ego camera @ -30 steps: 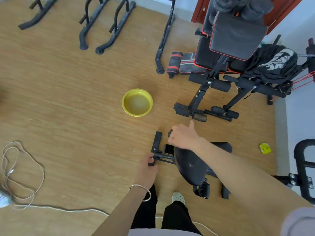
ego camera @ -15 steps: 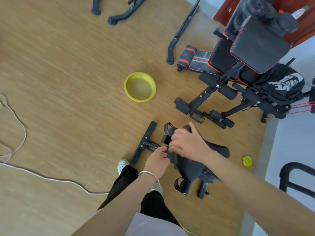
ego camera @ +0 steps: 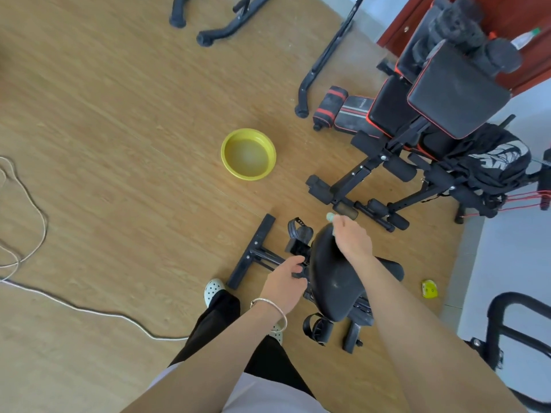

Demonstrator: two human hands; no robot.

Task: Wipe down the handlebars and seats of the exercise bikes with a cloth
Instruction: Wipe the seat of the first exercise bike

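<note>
**Cloth at the nose of the bike seat**

The right hand (ego camera: 353, 241) holds a small pale green cloth (ego camera: 330, 217) in its curled fingers. Only a scrap of the cloth shows, poking out past the fingertips and along the underside of the hand. The hand lies knuckles up over the narrow front end of the seat (ego camera: 334, 284), with the cloth at the seat's tip. The seat is black and smooth, with a dull shine and a few pale specks, wide at the near end and narrowing away from the person.

The left hand (ego camera: 283, 283) grips the black frame (ego camera: 268, 259) of the exercise bike (ego camera: 255, 250) just beside the seat, thumb on top and fingers wrapped underneath. A silver bracelet (ego camera: 269, 305) sits on that wrist. Both forearms reach forward and down, the right crossing over the wide end of the seat.

On the wooden floor (ego camera: 119, 144) beyond the bike stands a yellow basin (ego camera: 229, 165) of water. A black and red bench (ego camera: 456, 90) is to the right and a white cord (ego camera: 89, 311) trails on the left.
</note>
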